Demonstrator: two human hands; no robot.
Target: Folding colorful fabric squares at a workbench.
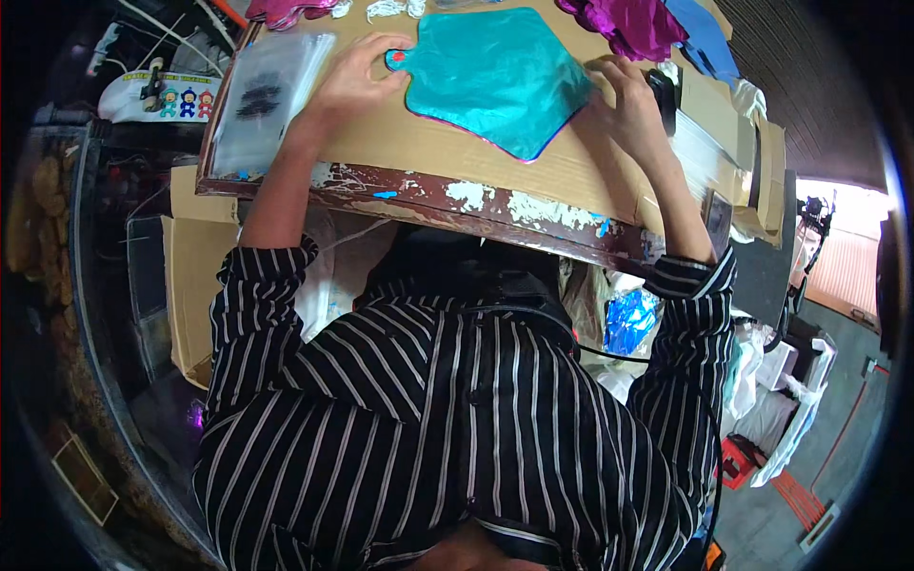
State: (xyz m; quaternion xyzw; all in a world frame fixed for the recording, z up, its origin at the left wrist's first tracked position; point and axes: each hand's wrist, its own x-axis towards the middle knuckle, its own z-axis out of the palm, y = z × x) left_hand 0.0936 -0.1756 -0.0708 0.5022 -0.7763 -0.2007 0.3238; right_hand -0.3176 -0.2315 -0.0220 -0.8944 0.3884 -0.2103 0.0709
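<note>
A flat, shiny teal foil balloon [495, 76] with a pink edge lies on the cardboard-covered table [419, 152]. My left hand [354, 76] rests on the cardboard at the balloon's left side, fingertips pinching its small neck with a red spot. My right hand [630, 103] presses down at the balloon's right point, fingers curled on its edge. Both forearms in black-and-white striped sleeves reach up from below.
A stack of clear plastic bags [259, 100] lies at the table's left. Magenta foil pieces [636, 24] and a blue one [706, 38] sit at the far right; another magenta piece [286, 11] at the far left. Cardboard boxes [195, 266] and bags stand under the table.
</note>
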